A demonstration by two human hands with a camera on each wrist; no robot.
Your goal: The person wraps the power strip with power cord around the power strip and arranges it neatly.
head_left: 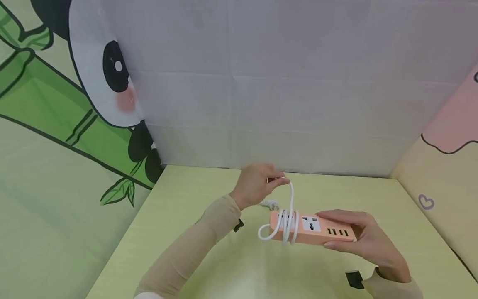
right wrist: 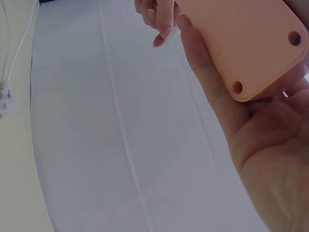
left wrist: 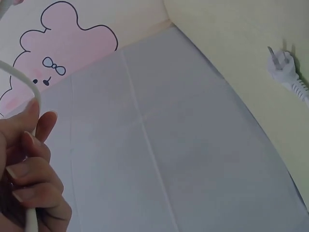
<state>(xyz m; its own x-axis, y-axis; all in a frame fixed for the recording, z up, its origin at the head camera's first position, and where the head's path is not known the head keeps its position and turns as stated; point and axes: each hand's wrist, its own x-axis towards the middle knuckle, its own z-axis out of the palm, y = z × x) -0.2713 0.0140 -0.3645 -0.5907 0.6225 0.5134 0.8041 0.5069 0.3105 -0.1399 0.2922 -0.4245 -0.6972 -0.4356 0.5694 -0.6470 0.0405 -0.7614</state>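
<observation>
An orange power strip [head_left: 317,237] with white socket panels and several USB ports is held up over the table by my right hand [head_left: 367,236], which grips its right end between thumb and fingers. White cord [head_left: 286,226] is wound in several turns around the strip's left end. My left hand [head_left: 257,185] pinches the cord above the strip, so it runs taut upward from the turns. In the left wrist view the fingers curl round the cord [left wrist: 32,220]. The right wrist view shows the strip's underside [right wrist: 246,43] with round holes. The cord's plug [left wrist: 282,65] lies on the table behind.
The pale yellow table [head_left: 179,182] meets a grey-white cloth wall [head_left: 291,104] at the back. Printed side panels stand at left and right, with a panda and bamboo [head_left: 74,116] on the left one. Dark wrist straps show at both sleeves.
</observation>
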